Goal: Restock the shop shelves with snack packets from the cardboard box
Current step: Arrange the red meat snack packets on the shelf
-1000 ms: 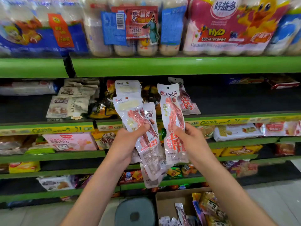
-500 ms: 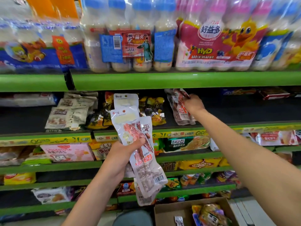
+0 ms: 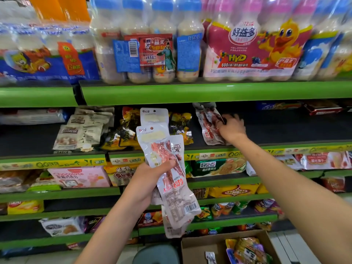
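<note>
Shelving was the step in hand: the right hand (image 3: 231,127) was up on the dark second shelf (image 3: 285,128), fingers curled against a standing snack packet (image 3: 209,126) of red meat strips, apparently setting it in place beside the gold-wrapped packs (image 3: 125,132). Whether it gripped or only steadied that packet, I could not tell for sure. Down in the middle, the left hand (image 3: 148,180) clutched a fanned bundle of like packets (image 3: 167,168), thumb pinned across the front one. The cardboard box (image 3: 198,244) sat low on the floor, well apart from both hands, with more snacks inside. Next call, by my reading: let go cleanly so the packet stays upright, then pull one from the bundle and place it alongside.
</note>
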Tool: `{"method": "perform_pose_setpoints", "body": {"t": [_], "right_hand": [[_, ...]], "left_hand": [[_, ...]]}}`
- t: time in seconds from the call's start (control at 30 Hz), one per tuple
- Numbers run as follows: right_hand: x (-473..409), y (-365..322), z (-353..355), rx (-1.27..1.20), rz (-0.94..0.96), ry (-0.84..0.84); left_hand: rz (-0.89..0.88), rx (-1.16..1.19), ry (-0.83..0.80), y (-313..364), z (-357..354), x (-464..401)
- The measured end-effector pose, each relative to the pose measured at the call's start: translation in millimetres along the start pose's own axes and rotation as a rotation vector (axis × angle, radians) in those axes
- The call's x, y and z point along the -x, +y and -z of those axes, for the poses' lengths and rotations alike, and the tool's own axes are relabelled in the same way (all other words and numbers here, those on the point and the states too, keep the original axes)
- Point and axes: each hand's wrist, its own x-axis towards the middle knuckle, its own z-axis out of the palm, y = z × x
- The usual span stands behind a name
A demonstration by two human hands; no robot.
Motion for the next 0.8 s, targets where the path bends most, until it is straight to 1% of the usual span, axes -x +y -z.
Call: {"method": "perform_pose_setpoints", "body": {"t": [0.07, 0.17, 0.23, 0.33, 0.4, 0.47, 0.5, 0.57, 0.63, 0.67, 0.73, 0.8], "right_hand": [[13, -3, 3, -0.037, 0.058, 0.092], [45, -9, 5, -0.163, 0.245, 0.23], [71, -13, 10, -0.271, 0.36, 0.239], [115, -16, 19, -0.43, 0.48, 0.126], [145, -11, 27, -0.532, 0.503, 0.036], [171, -3, 32, -0.574, 0.537, -0.05], [181, 1, 34, -0.549, 0.567, -0.103], [194, 12, 32, -0.408, 0.638, -0.211], [197, 24, 27, -0.263, 0.675, -0.242], [197, 31, 26, -0.237, 0.668, -0.241], [194, 44, 25, -0.288, 0.612, -0.241], [191, 58, 25, -0.408, 0.54, -0.26]], "left_hand": [[0.005, -0.002, -0.015, 1, -7, -2], [0.018, 0.007, -0.018, 2, -20, -7], [0.027, 0.007, -0.001, 2, -30, -9], [0.012, 0.033, 0.021, 1, -48, -8], [-0.009, 0.041, 0.03, -3, -63, -6], [-0.013, 0.007, 0.063, -10, -79, -3], [-0.01, -0.01, 0.071, -15, -87, -3], [0.001, -0.002, 0.094, -24, -103, -2], [0.005, -0.014, 0.136, -33, -117, 0], [0.0, -0.014, 0.133, -36, -124, 1], [-0.012, -0.008, 0.108, -41, -135, 4], [-0.042, -0.041, 0.085, -43, -144, 10]]}}
